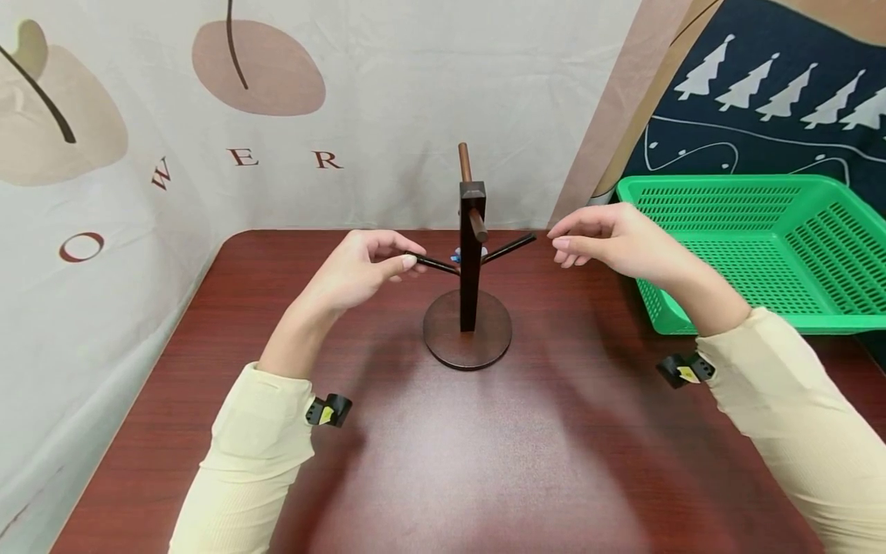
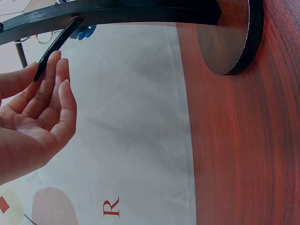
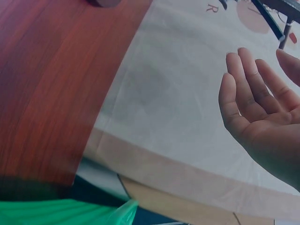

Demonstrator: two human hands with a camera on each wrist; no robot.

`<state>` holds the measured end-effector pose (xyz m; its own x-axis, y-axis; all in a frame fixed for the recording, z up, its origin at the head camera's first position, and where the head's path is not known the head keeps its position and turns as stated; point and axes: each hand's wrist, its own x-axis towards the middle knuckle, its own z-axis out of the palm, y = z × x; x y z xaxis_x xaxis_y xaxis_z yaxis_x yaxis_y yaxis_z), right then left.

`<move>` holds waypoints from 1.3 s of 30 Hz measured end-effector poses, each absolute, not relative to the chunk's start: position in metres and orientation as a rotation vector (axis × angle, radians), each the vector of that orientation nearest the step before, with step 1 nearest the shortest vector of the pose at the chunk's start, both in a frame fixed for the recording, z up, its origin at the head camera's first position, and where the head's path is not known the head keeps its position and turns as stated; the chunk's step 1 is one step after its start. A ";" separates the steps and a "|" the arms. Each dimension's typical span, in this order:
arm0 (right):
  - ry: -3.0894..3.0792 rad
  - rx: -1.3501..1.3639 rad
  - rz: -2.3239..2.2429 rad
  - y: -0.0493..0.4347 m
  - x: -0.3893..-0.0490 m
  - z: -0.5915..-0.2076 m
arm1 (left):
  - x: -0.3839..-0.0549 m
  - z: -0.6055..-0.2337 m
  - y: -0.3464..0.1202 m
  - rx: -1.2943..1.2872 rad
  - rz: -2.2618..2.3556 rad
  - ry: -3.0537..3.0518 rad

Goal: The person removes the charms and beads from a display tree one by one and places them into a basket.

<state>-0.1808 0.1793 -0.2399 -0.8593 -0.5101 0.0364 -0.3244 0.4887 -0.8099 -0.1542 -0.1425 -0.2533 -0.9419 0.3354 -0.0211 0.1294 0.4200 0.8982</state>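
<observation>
A dark wooden stand with an upright post (image 1: 471, 269) and several pegs rises from a round base (image 1: 467, 354) on the table. With thumb and fingers my left hand (image 1: 356, 269) pinches the outer end of the left black peg (image 1: 438, 264). My right hand (image 1: 616, 238) hovers just off the tip of the right black peg (image 1: 511, 248), fingers loosely extended and holding nothing. Behind the post is a small blue thing (image 1: 455, 255), mostly hidden; the left wrist view shows its blue lobed part (image 2: 86, 32) under the post.
A green plastic basket (image 1: 775, 323) with slotted walls stands at the right, beside my right forearm. The reddish-brown table (image 1: 443, 462) ends at a pale printed cloth (image 1: 388, 92) behind the stand. A dark cloth with white trees (image 1: 768, 100) hangs behind the basket.
</observation>
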 end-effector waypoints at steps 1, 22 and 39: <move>2.516 -0.732 -1.312 0.177 -0.181 -0.239 | -0.154 -0.253 -0.142 0.410 1.541 2.475; 2.452 -0.854 -1.355 0.158 -0.183 -0.238 | -0.154 -0.255 -0.142 0.380 1.545 2.479; 2.428 -0.889 -1.373 0.159 -0.185 -0.241 | -0.145 -0.230 -0.138 0.359 1.534 2.660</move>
<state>-0.1850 0.1586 -0.2407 -0.7951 -0.5972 0.1057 -0.3983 0.3828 -0.8336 -0.1454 -0.1378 -0.2299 -0.9718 0.2248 0.0719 0.1748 0.4811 0.8591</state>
